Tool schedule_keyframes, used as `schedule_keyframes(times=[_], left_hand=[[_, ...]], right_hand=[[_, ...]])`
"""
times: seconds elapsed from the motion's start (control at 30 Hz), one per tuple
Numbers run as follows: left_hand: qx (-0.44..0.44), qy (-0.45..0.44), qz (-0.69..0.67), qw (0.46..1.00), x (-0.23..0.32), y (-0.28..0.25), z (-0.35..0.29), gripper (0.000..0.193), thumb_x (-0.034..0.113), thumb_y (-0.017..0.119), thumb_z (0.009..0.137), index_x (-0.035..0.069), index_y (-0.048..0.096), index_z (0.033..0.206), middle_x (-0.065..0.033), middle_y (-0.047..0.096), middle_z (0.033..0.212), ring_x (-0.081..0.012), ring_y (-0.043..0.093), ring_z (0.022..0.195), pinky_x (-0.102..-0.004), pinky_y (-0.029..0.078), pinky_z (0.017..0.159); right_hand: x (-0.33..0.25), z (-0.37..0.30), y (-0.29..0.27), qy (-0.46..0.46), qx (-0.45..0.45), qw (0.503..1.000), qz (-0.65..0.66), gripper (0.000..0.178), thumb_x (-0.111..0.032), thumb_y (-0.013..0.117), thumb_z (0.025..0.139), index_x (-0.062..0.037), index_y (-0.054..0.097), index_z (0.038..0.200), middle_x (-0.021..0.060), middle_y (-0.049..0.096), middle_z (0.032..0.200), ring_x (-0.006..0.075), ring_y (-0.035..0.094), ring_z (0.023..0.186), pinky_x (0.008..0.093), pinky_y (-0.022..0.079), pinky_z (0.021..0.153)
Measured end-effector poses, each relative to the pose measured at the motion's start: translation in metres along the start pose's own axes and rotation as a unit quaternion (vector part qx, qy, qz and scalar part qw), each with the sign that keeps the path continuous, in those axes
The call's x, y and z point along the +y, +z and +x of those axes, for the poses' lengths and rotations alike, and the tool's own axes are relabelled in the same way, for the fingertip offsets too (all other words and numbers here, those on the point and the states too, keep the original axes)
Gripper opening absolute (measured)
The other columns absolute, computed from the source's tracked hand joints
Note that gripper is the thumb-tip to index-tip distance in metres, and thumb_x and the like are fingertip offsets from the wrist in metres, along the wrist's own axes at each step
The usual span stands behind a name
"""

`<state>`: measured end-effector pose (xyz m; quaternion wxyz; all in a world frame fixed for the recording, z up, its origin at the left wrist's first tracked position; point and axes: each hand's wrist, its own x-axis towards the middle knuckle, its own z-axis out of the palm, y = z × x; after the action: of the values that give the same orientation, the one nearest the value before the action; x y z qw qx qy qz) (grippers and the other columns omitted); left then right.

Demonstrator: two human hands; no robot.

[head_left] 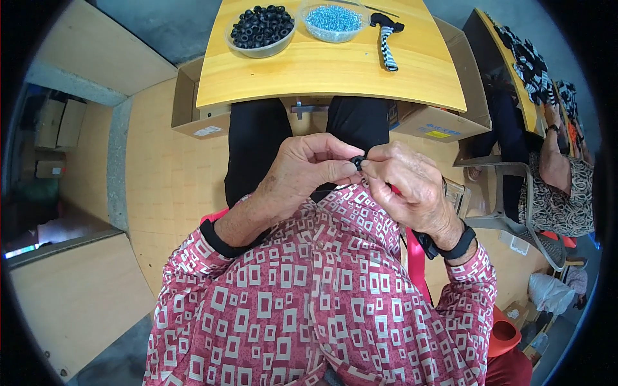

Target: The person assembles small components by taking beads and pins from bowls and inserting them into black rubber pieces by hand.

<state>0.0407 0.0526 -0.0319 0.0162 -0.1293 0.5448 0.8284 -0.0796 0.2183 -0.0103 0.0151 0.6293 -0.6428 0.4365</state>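
Note:
Both my hands meet above my lap, just short of the table's front edge. Between the fingertips of my left hand [296, 168] is a small black ring-shaped piece [357, 163], pinched by thumb and forefinger. My right hand [407, 180] closes on the same piece from the other side, its thumb and forefinger pressed against it. On the table stand a clear round tub of similar black rings [262, 27] and a clear tub of pale blue beads [333, 20]. A black piece with a black-and-white striped handle [387, 48] lies right of the tubs.
The yellow table [322, 77] has open cardboard boxes [444, 119] beneath and beside it. At the right a person [557, 174] sits on a grey chair [499, 186] by another table with black-and-white striped pieces [528, 64]. An orange-red stool or container [504, 336] is at lower right.

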Motion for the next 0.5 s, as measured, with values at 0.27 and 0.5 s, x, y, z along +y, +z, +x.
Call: schedule_keyframes(times=[0.27, 0.5], left_hand=[[0.049, 0.002, -0.019, 0.999, 0.006, 0.009, 0.000, 0.024, 0.000, 0.064, 0.085, 0.000, 0.064, 0.110, -0.0073, 0.067, 0.098, -0.0109, 0.063, 0.088, -0.0223, 0.051, 0.080], [0.013, 0.027, 0.086, 0.996, 0.026, 0.016, 0.007, 0.027, 0.004, 0.062, 0.088, -0.002, 0.056, 0.114, -0.0080, 0.067, 0.094, -0.0099, 0.062, 0.083, -0.0233, 0.051, 0.077]], right_hand=[[0.011, -0.005, 0.002, 0.070, 0.027, 0.990, 0.122, 0.014, 0.004, 0.066, 0.076, -0.0004, 0.058, 0.086, 0.0084, 0.059, 0.082, 0.0214, 0.062, 0.074, 0.0300, 0.049, 0.062], [0.009, 0.002, -0.014, 0.057, -0.021, 0.996, 0.069, 0.034, -0.005, 0.074, 0.071, -0.0014, 0.062, 0.103, 0.0091, 0.060, 0.084, 0.0238, 0.062, 0.075, 0.0341, 0.050, 0.063]])
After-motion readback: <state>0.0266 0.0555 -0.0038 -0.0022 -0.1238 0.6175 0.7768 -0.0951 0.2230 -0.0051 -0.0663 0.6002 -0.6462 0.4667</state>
